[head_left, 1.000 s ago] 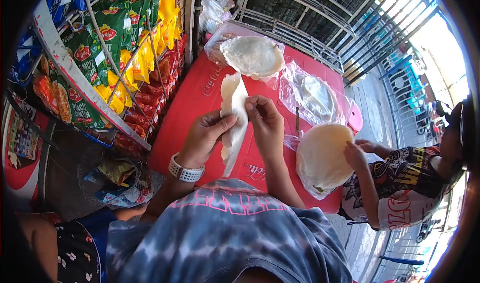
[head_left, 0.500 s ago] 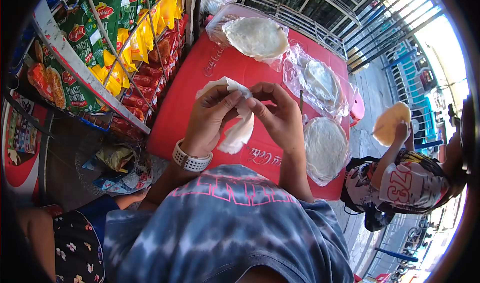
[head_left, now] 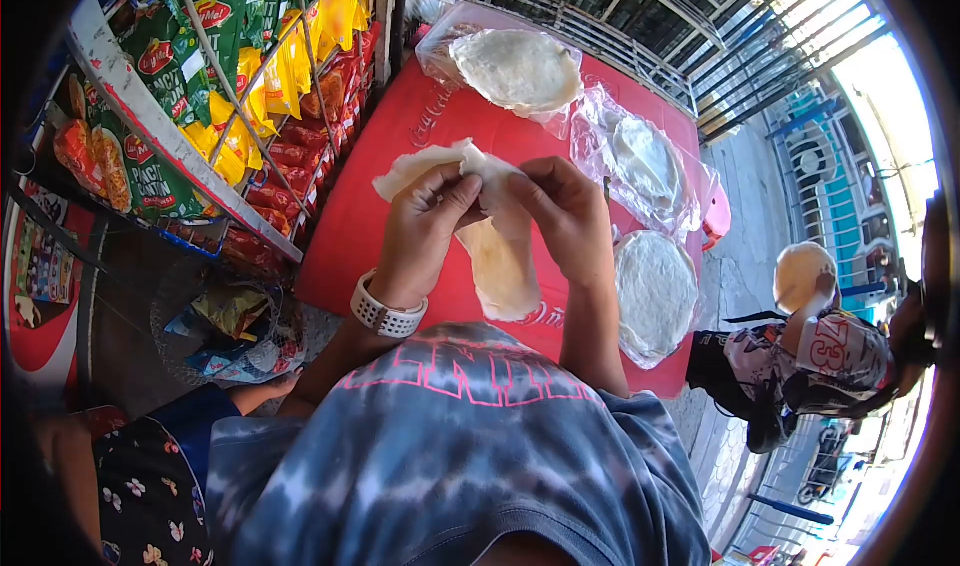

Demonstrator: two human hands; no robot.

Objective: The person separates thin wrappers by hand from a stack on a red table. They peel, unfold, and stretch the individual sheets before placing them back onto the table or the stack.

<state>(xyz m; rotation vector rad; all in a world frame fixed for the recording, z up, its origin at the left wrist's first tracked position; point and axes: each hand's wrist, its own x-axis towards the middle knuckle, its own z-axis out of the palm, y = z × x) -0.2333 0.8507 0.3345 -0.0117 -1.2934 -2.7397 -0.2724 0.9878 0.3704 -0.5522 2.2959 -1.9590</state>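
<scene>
Both my hands are over the red table [head_left: 385,181] with a thin, pale spring roll wrapper [head_left: 500,271] between them. My left hand [head_left: 425,231], a white watch on its wrist, pinches the wrapper near its upper middle. My right hand [head_left: 572,226] has thumb and fingertips closed on its upper right edge. One flap spreads out to the left behind my left hand, and a longer one hangs down toward my shirt. Around my hands lie round stacks of similar wrappers: one [head_left: 515,71] at the far side, one [head_left: 645,161] on crumpled clear plastic, one [head_left: 655,301] by my right forearm.
A wire rack of green, yellow and red snack packs [head_left: 175,76] borders the table on the left. Below it sits a wire basket with plastic packets [head_left: 235,331]. Metal bars [head_left: 600,26] stand behind the table. At right, a person [head_left: 820,351] holds a round pale thing.
The wrapper between my hands has opened out, its lower flap now wider and flatter. My right hand has shifted slightly right. The person at right has moved a little.
</scene>
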